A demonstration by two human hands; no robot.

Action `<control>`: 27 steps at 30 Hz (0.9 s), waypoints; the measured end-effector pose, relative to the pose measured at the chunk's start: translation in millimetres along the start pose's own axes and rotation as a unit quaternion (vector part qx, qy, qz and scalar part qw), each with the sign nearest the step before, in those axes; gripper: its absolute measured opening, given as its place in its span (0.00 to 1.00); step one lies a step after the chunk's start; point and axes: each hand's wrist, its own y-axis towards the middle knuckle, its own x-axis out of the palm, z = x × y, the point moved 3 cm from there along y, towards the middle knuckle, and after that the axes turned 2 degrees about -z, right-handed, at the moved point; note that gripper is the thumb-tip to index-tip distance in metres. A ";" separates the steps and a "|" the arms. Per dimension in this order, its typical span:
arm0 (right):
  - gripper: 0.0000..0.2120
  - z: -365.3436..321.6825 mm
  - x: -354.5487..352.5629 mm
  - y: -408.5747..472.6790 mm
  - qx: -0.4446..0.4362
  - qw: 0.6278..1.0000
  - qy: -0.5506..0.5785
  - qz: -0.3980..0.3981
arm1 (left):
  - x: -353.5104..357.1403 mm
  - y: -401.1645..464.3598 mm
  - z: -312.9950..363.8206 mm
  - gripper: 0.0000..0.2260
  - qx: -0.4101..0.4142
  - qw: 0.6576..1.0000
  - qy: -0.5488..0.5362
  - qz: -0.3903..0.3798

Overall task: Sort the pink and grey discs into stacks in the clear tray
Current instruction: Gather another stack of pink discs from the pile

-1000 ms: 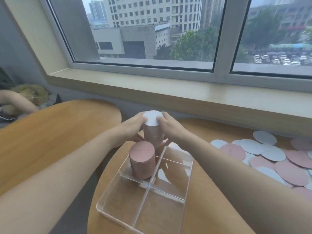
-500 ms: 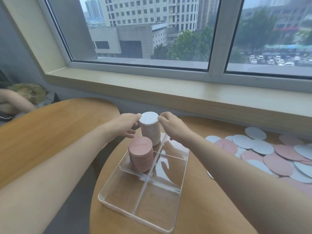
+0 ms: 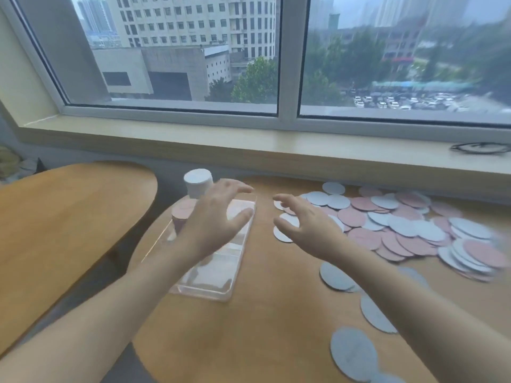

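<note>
Two bare hands hover, fingers spread and holding nothing, above a round wooden table (image 3: pixel 276 313) beside a window (image 3: pixel 287 56). The left hand (image 3: pixel 218 222), at centre frame, hangs over the clear tray (image 3: pixel 221 275), covering part of it; whether it touches the tray cannot be told. The right hand (image 3: pixel 307 228), just right of centre, reaches with loosely bent fingers toward the near edge of a scattered heap of loose pink and grey discs (image 3: pixel 401 225) that spreads across the right of the frame, with a few grey discs (image 3: pixel 354 355) lying apart at lower right. In the tray's far end, above and left of the left hand, stand a stack of grey discs (image 3: pixel 198 183) and, nearer and lower, a stack of pink discs (image 3: pixel 181 217). A second wooden table (image 3: pixel 60 217) fills the left of the frame.
</note>
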 end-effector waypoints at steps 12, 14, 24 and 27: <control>0.22 101.3 -25.6 -145.7 0.106 0.992 -0.070 0.010 | 153.6 -49.1 78.3 0.16 0.074 0.986 -0.090 -0.117; 0.24 110.3 -26.8 -160.9 0.099 0.991 -0.091 0.015 | 169.1 -53.3 85.8 0.16 0.078 0.986 -0.091 -0.113; 0.26 160.8 -34.8 -162.0 0.133 0.986 -0.065 0.075 | 194.4 -19.3 82.0 0.13 0.023 0.996 -0.064 -0.048; 0.24 171.2 -39.0 -150.4 0.145 0.982 -0.068 0.096 | 202.2 1.1 77.5 0.12 0.006 0.996 -0.076 -0.040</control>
